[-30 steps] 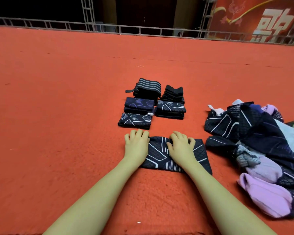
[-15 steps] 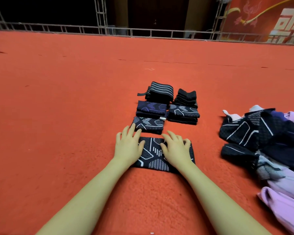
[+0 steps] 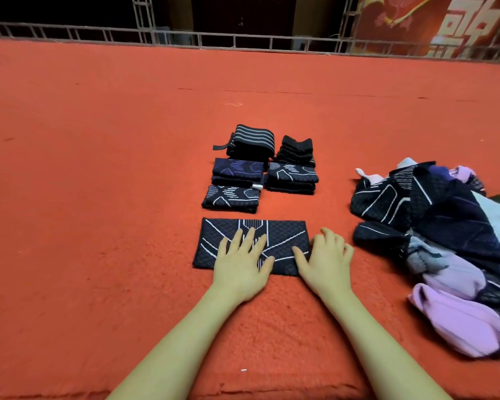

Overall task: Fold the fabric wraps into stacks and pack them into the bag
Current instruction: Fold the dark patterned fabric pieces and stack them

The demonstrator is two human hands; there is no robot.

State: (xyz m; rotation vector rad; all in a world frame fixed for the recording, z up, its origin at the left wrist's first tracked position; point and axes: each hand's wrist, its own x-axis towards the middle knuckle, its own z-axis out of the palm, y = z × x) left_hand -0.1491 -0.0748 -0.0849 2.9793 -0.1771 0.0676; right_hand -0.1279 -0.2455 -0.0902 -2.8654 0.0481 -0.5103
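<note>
A dark wrap with white line pattern (image 3: 223,229) lies flat on the red carpet as a long folded rectangle. My left hand (image 3: 241,264) presses flat on its middle with fingers spread. My right hand (image 3: 324,259) rests at the wrap's right end, fingers loosely bent over the edge and thumb on the fabric. Just beyond lie several folded stacks of dark wraps (image 3: 260,168) in two columns. A loose pile of dark and lilac wraps (image 3: 445,235) sits to the right. No bag is in view.
Red carpet (image 3: 98,197) covers the floor all around. A metal truss rail (image 3: 243,41) runs along its far edge, with a red banner (image 3: 445,24) behind at the right.
The wrap now lies longer and flatter. My left hand slid from its left end to the middle. My right hand moved from the middle to the right end.
</note>
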